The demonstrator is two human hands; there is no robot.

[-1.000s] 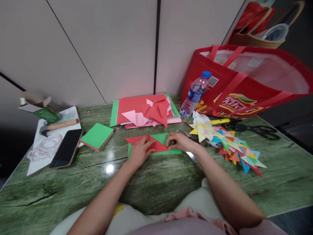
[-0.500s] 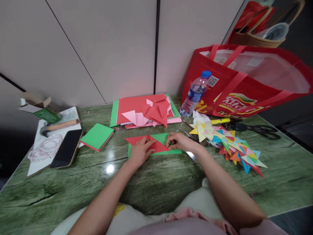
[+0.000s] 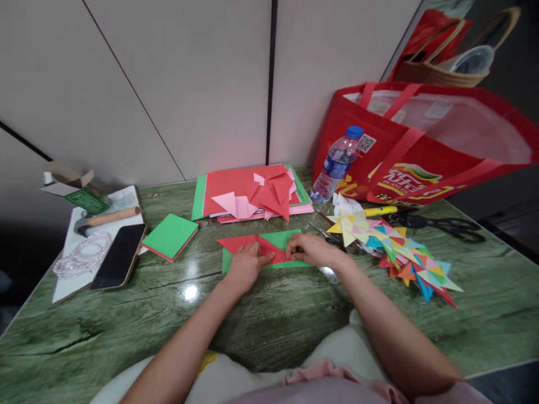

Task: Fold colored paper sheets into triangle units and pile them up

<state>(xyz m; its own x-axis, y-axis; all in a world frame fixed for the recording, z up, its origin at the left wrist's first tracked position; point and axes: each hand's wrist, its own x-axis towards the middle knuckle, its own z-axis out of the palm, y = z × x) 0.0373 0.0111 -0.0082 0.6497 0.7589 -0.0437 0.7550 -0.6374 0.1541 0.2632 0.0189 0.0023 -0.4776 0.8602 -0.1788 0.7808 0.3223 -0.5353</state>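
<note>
On the tabletop in front of me lies a folded red paper (image 3: 273, 249) with slanted ends, on top of a green paper strip (image 3: 281, 238). My left hand (image 3: 245, 262) rests on the red piece, its fingers stretched out and pressing down, the thumb spread to the right. At the right end, my right hand (image 3: 306, 249) has curled fingers with the tips pinched at the red paper's point. The palm hides part of the green strip there. Left of both hands is a stack of green and red paper squares (image 3: 170, 235).
Behind are paper sheets with folded pieces (image 3: 219, 188). To the right stand a water bottle (image 3: 337, 163) and red bag (image 3: 379, 140), near colourful folded stars (image 3: 404, 252) and scissors (image 3: 450, 227). A phone (image 3: 119, 257), hammer (image 3: 112, 217) and beads (image 3: 84, 255) lie left.
My left hand has flattened, its thumb and fingers now stretched further along the red paper. My right hand has stayed at the right end. The whole view has shifted slightly.
</note>
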